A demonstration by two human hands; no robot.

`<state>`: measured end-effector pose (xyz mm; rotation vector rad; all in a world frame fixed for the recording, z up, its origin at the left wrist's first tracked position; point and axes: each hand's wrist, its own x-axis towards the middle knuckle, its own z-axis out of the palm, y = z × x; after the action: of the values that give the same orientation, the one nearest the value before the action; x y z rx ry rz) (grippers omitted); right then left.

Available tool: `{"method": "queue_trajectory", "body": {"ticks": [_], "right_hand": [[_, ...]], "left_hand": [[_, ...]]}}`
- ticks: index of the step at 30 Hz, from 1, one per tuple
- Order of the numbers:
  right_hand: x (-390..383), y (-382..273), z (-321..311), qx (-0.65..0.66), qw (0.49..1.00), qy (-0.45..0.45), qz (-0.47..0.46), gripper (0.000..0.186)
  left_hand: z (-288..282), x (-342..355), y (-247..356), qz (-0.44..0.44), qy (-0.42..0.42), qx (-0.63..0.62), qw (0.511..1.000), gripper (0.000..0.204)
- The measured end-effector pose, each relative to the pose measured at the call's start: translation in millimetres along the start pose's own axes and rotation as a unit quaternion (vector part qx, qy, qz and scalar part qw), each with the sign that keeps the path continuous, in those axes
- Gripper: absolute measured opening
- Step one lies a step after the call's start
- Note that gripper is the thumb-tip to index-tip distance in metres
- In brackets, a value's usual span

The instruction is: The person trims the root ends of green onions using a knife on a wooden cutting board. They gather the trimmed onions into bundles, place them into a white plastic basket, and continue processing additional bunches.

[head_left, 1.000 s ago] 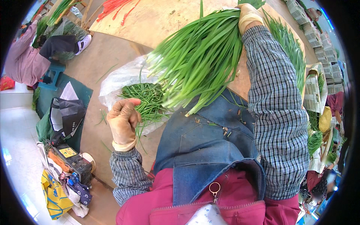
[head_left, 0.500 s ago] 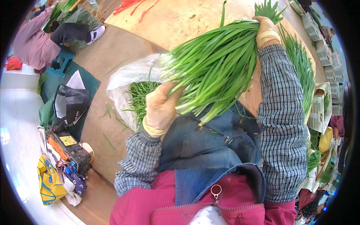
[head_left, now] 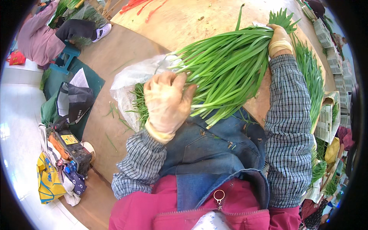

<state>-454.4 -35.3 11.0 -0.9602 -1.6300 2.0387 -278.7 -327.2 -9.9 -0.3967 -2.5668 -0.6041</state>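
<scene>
A large bunch of garlic chives [head_left: 230, 69] lies above my lap, its pale cut ends toward my left and its green tips at the upper right. My gloved right hand [head_left: 280, 39] is wrapped round the leafy end. At the pale ends is my gloved left hand [head_left: 166, 101], fingers curled and thumb bent toward them. What those fingers pinch, if anything, is hidden. Behind the left hand, a clear plastic bag [head_left: 126, 82] holds loose green trimmings [head_left: 140, 100].
A wooden board [head_left: 184, 27] spreads ahead, with red ties [head_left: 140, 4] at its far edge. More chives [head_left: 309, 76] lie right of my forearm, near white crates [head_left: 326, 119]. Bags [head_left: 50, 180] sit at left. A seated person [head_left: 42, 38] is at far left.
My left hand has moved up and slightly right along the pale ends, its fingers curling and its back turning up. The right hand still holds the bunch, now slightly farther right in view.
</scene>
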Motion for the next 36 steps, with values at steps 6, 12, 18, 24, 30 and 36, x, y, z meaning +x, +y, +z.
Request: {"method": "queue_trajectory", "body": {"ticks": [6,12,18,24,30,36], "right_hand": [[21.7,4.0,-12.5,-0.003,1.0,-0.022,0.001,0.032],[49.3,19.0,-28.8,-0.051,0.996,-0.049,-0.045,0.019],[21.3,5.6,-26.7,-0.009,1.0,0.004,0.013,0.021],[12.5,5.0,-34.3,-0.067,0.997,-0.015,-0.044,0.022],[-21.2,-13.7,-30.6,-0.152,0.98,-0.009,-0.132,0.023],[-17.5,-11.8,-29.7,-0.212,0.969,-0.005,-0.126,0.022]], "left_hand": [[24.3,-3.6,-21.9,-0.066,-0.039,-0.301,0.95,0.012],[15.8,-14.6,-28.8,-0.072,-0.033,-0.233,0.969,0.009],[-40.0,-49.8,-104.2,-0.01,-0.011,0.198,0.98,0.015],[-28.2,-21.3,-35.5,0.004,0.012,-0.133,0.991,0.017],[1.5,8.7,-5.1,-0.126,-0.09,-0.002,0.988,0.037],[36.9,-10.9,-32.9,-0.097,0.029,-0.049,0.994,0.024]]}}
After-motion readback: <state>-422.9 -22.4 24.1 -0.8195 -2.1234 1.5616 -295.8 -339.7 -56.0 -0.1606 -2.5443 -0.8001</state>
